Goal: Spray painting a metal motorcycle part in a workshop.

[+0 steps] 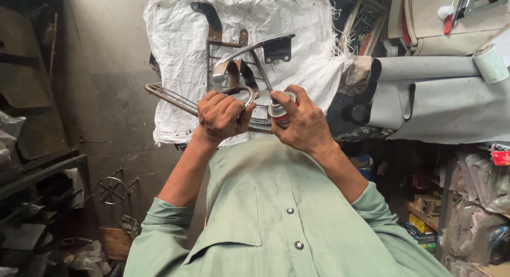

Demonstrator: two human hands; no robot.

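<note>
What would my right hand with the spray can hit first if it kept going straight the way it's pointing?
Probably the curved chrome metal piece just beyond the spray can in your right hand, with the white woven sack lying under it. Depth is hard to judge here.

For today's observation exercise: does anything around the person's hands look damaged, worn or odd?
Yes. The white woven sheet under the metal parts is frayed, with loose threads along its ragged edges. The left hand grips a metal ring; the right hand holds a spray can.
</note>
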